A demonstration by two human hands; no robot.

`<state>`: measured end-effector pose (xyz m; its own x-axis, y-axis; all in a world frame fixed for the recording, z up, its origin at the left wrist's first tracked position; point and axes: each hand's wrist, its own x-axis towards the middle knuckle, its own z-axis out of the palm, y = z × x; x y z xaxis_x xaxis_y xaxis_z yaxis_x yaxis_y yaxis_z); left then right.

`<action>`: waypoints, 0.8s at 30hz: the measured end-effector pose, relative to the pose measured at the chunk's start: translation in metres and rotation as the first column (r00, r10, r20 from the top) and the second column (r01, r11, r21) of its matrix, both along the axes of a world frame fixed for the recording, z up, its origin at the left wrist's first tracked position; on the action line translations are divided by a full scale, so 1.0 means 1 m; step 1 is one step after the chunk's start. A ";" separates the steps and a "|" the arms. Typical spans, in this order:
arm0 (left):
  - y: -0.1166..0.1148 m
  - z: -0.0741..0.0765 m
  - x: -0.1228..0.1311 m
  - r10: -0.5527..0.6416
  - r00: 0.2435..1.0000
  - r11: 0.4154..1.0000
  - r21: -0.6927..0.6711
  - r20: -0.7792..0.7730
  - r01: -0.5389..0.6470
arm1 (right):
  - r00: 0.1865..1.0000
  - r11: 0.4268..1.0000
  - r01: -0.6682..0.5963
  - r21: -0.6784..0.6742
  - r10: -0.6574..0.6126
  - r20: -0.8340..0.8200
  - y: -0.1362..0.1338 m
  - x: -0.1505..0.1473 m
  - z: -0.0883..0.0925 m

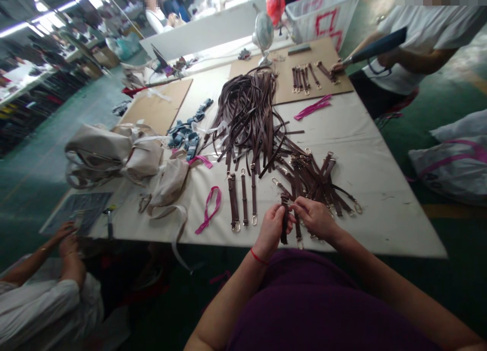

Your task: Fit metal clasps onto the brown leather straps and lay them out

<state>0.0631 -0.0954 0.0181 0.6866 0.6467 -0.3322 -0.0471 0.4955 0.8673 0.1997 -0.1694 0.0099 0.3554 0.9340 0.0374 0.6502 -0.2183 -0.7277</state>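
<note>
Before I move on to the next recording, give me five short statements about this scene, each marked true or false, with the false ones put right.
1. The left hand holds a dark brown strap. True.
2. The red band is on the right wrist. False: it is on the left wrist.
3. A pink loop lies to the left of a row of laid-out straps. True.
4. The fan stands on the floor. False: it stands towards the far side of the work table.
5. The right hand rests on the pink loop. False: it is close to the strap in the left hand.
</note>
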 end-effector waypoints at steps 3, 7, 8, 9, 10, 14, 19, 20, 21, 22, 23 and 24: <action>-0.001 0.000 0.001 0.014 1.000 0.999 0.032 -0.015 -0.013 | 0.996 1.000 0.000 -0.006 0.000 0.086 -0.001 0.001 0.004; -0.002 -0.001 0.002 -0.002 1.000 0.999 0.047 -0.026 0.004 | 0.992 1.000 0.011 -0.024 -0.008 0.123 0.001 -0.001 0.005; -0.002 -0.001 0.003 -0.011 1.000 0.999 0.049 -0.027 0.013 | 0.992 0.999 0.017 -0.029 -0.013 0.128 0.002 -0.001 0.004; -0.002 -0.002 0.003 -0.019 0.999 0.998 0.051 -0.029 0.021 | 0.991 0.999 0.023 -0.032 -0.018 0.133 0.003 -0.002 0.003; -0.003 -0.002 0.003 -0.024 0.999 0.998 0.054 -0.031 0.026 | 0.990 0.999 0.026 -0.031 -0.021 0.138 0.004 -0.003 0.002; -0.003 -0.003 0.003 -0.026 0.999 0.997 0.070 -0.039 0.029 | 0.992 1.000 0.007 -0.005 -0.007 0.128 0.006 -0.002 -0.001; -0.004 -0.003 0.002 -0.034 0.999 0.995 0.088 -0.039 0.038 | 0.999 1.000 -0.020 0.018 0.020 0.035 0.006 0.003 -0.001; -0.004 -0.004 0.001 -0.036 0.999 0.995 0.087 -0.041 0.039 | 0.999 0.999 -0.027 0.025 0.026 0.026 0.006 0.004 -0.002; -0.004 -0.004 0.001 -0.038 0.998 0.995 0.086 -0.044 0.041 | 0.999 0.999 -0.033 0.032 0.033 0.019 0.005 0.004 -0.002; -0.005 -0.005 0.001 -0.041 0.998 0.995 0.084 -0.047 0.045 | 0.999 0.999 -0.036 0.040 0.036 0.004 0.005 0.004 -0.003; -0.005 -0.005 0.001 -0.045 0.998 0.995 0.082 -0.050 0.049 | 0.999 0.998 -0.036 0.046 0.037 -0.021 0.004 0.004 -0.004; -0.005 -0.005 0.001 -0.046 0.998 0.995 0.082 -0.053 0.050 | 0.998 0.998 -0.032 0.050 0.035 -0.058 0.003 0.004 -0.005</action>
<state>0.0644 -0.1001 0.0132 0.7008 0.6404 -0.3143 0.0206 0.4223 0.9062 0.2032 -0.1661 0.0044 0.3271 0.9429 0.0634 0.6123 -0.1604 -0.7742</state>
